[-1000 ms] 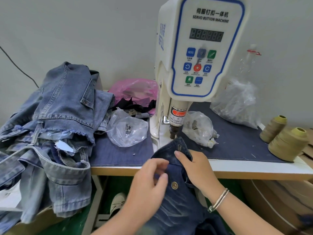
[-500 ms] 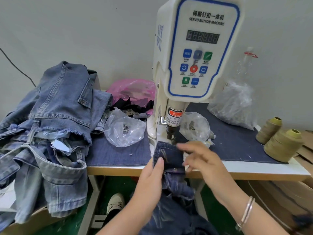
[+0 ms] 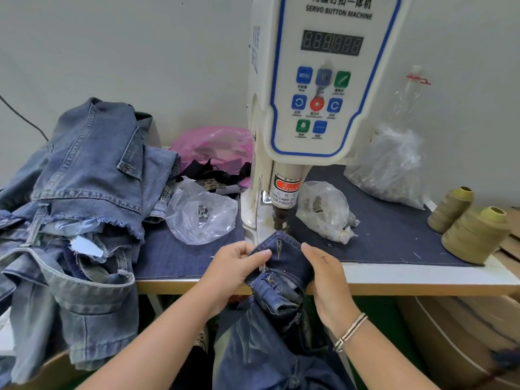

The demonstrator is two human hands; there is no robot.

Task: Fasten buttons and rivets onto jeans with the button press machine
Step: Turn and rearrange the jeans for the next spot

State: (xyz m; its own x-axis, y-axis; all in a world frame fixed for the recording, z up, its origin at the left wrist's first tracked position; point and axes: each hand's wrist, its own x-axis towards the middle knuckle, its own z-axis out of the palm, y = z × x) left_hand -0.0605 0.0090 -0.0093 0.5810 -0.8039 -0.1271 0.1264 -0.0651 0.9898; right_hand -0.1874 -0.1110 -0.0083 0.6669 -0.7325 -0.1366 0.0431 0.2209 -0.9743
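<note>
Denim fills my view at the bench edge: the dark jeans sit with their waistband end pushed up just under the punch head of the servo button machine, the rest of the garment hanging down off the table toward me. I see my left hand pinching the waistband from the left, thumb laid on top of the cloth and fingers curled beneath. My right hand grips the same band from the right side, fingers wrapped around the folded edge, a bracelet on that wrist. A buttonhole shows on the flap between my two thumbs, and a small metal rivet sits lower on the fly. To the left, a heap of lighter jeans lies on the table, with a clear bag of metal parts just beside it. Another clear bag rests right of the punch, and two olive thread cones stand near the table's right end.
</note>
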